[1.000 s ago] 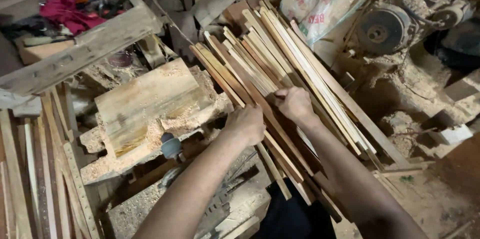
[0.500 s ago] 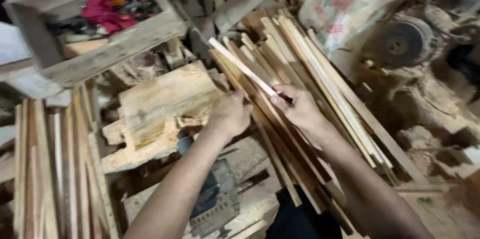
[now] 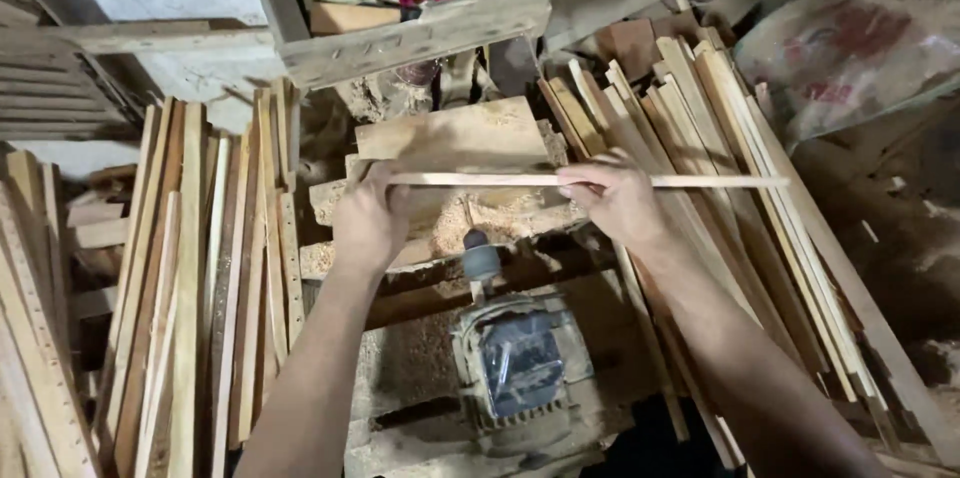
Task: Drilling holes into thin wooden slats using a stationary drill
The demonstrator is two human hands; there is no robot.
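Observation:
Both my hands hold one thin pale wooden strip point(image 3: 480, 179) level and crosswise. My left hand point(image 3: 370, 223) grips it near its left end, my right hand point(image 3: 618, 200) near the middle, and its right end sticks out over a pile of similar strips point(image 3: 720, 138). The strip hangs above a dusty wooden block point(image 3: 450, 138) heaped with sawdust. Just below it, a small spindle head point(image 3: 481, 260) rises from a dusty electric motor point(image 3: 520, 363).
A stack of long wooden slats point(image 3: 190, 278) lies at the left. A wooden crate point(image 3: 420, 33) with red cloth and tools stands at the back. A printed sack point(image 3: 850, 48) sits at the upper right. Sawdust covers the bench.
My hands lifted one strip out of the right-hand pile and swung it from slanting to level, over the block and motor. The view shifted left and down.

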